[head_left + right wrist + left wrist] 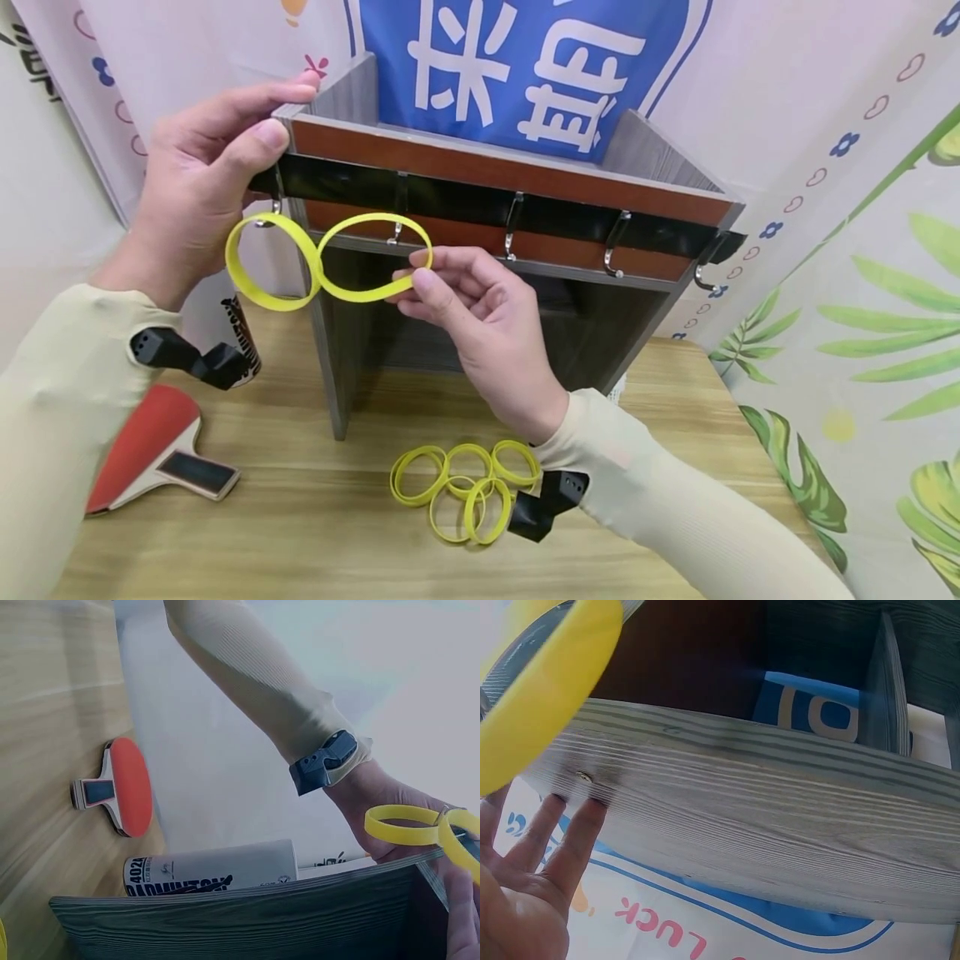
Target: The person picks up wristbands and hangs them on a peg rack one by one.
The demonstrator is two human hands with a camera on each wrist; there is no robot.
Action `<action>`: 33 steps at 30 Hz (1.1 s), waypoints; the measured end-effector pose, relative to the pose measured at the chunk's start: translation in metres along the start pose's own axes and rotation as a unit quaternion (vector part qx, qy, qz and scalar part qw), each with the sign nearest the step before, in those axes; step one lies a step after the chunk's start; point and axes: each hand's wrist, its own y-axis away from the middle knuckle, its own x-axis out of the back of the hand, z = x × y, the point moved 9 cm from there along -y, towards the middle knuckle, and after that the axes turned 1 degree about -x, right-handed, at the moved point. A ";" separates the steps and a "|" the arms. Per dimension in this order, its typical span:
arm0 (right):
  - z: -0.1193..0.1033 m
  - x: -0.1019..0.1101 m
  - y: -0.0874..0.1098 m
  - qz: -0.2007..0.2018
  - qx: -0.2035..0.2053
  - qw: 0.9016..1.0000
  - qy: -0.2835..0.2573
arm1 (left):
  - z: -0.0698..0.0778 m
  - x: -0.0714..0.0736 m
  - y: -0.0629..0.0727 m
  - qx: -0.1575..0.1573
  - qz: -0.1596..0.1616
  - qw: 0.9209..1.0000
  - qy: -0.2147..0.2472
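Note:
Two yellow loops of flat band meet in a figure eight; whether it is one twisted band or two I cannot tell. The left loop (272, 302) sits around the leftmost hook (277, 187). My right hand (487, 325) pinches the right loop (360, 295) at its far end between thumb and fingers. My left hand (187, 179) rests at the upper left corner of a grey wooden shelf unit (333, 342), thumb at its front edge. In the left wrist view, its extended fingers (576, 840) touch the side panel (727, 817).
Several yellow bands (416, 475) lie on the wooden table (300, 533) before the shelf unit. Further hooks line the black strip (465, 187). A red table tennis bat (153, 433) lies at left, near a badminton tube (217, 866). A printed cloth (780, 75) hangs behind.

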 end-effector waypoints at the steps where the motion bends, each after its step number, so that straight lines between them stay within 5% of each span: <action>1: 0.001 0.001 0.000 0.003 -0.002 1.000 0.002 | 0.000 0.000 0.000 -0.001 0.000 1.000 0.000; 16: 0.022 0.009 0.003 0.019 -0.053 0.998 0.008 | -0.002 0.002 0.000 -0.002 0.016 1.000 -0.003; 33: 0.032 0.010 0.005 -0.015 -0.040 0.998 0.048 | -0.003 0.001 -0.001 -0.010 -0.002 1.000 0.019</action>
